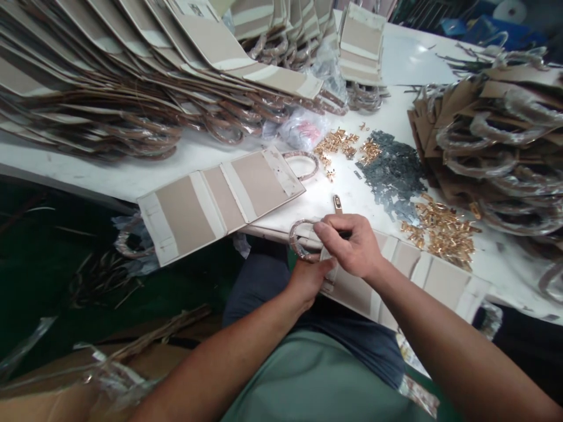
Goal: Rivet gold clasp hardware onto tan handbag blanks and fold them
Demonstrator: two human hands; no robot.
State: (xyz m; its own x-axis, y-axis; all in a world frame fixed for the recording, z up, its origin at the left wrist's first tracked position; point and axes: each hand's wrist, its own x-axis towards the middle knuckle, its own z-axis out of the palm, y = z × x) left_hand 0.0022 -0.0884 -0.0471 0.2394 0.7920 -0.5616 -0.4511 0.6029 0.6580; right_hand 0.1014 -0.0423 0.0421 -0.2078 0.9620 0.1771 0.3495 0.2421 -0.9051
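Observation:
A beige bag panel (360, 290) lies across my lap and the table edge, with a plastic-wrapped handle (295, 237) at its left end. My left hand (310, 282) is closed on that end, thumb on top, just below the handle. Directly above it, my right hand (355, 243) is curled shut over the panel, its thumb beside the handle. What its fingers hold is hidden, though something dark shows under them. Past the right knuckles sticks out a brown strap tab with a gold clasp (338, 203). A second bag panel (224, 199) lies unfolded to the left, overhanging the edge.
Gold metal fittings (444, 231) and dark flat metal plates (391, 170) are heaped on the white table (321, 199). Stacked bag panels (145, 58) rise at the back left. More bag pieces with wrapped handles (497, 146) are piled at the right.

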